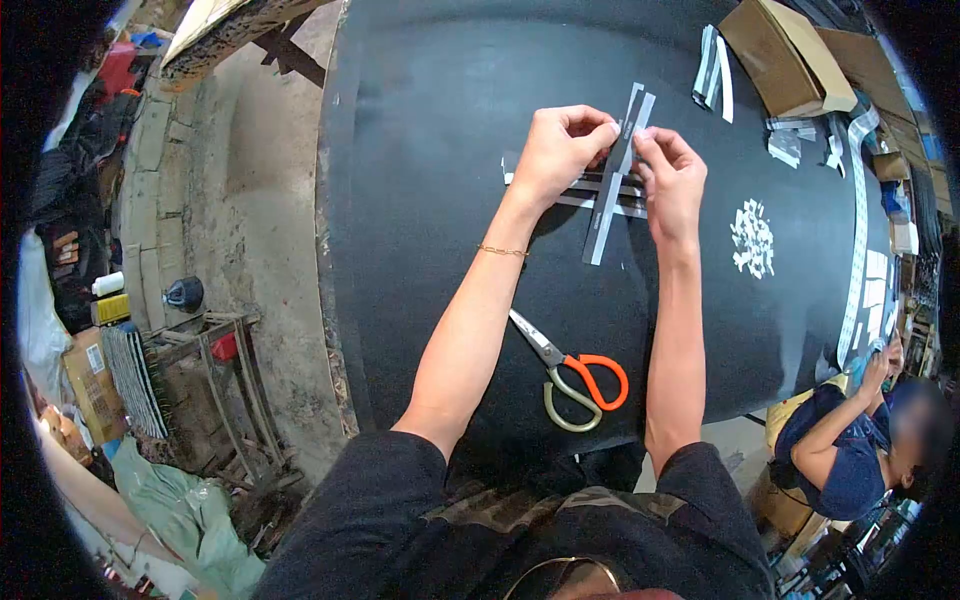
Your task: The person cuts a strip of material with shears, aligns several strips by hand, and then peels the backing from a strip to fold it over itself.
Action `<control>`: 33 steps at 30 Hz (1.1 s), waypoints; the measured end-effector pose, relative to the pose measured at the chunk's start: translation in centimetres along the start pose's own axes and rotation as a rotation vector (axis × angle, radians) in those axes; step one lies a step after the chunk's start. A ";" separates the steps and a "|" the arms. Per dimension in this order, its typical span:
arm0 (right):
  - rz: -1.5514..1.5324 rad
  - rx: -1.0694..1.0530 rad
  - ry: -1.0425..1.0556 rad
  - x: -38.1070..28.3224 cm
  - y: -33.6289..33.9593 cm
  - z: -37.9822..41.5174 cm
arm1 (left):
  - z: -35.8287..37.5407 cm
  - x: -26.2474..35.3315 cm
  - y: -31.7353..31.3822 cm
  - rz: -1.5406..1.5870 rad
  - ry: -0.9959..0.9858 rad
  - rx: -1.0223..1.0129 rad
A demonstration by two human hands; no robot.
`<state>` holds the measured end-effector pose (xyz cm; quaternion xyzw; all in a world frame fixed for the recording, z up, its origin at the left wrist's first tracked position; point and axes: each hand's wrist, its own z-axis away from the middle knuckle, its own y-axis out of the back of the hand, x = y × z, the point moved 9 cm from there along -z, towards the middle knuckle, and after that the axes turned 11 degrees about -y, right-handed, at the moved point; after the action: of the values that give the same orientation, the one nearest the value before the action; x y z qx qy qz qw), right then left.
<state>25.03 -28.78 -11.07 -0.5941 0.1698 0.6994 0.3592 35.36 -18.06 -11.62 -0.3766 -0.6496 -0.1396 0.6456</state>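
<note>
Between my two hands is a long black-and-white printed label strip, slanting over the dark table. My left hand pinches the strip's edge with thumb and forefinger, left of its upper part. On the other side, my right hand pinches it too, its fingertips partly hiding the edge. More strips lie crosswise beneath, partly covered by the hands. Nearer my body rest scissors with one orange and one bare metal handle, touched by neither hand.
White paper scraps are heaped to the right. Behind stand a cardboard box and a bundle of strips. A long white tape runs along the right side, near a co-worker's hands. A wooden frame stands on the left floor.
</note>
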 end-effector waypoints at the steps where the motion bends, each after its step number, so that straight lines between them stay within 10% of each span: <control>1: -0.007 0.003 -0.007 0.2 0.4 -0.2 | 0.0 -0.2 0.0 -0.006 0.008 -0.002; 33: 0.030 0.018 0.082 0.5 0.3 -0.2 | 0.1 -0.1 -0.4 -0.134 -0.017 -0.035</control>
<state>24.95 -29.00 -11.71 -0.6165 0.1997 0.6782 0.3467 35.02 -18.34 -11.57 -0.3446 -0.6763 -0.1907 0.6224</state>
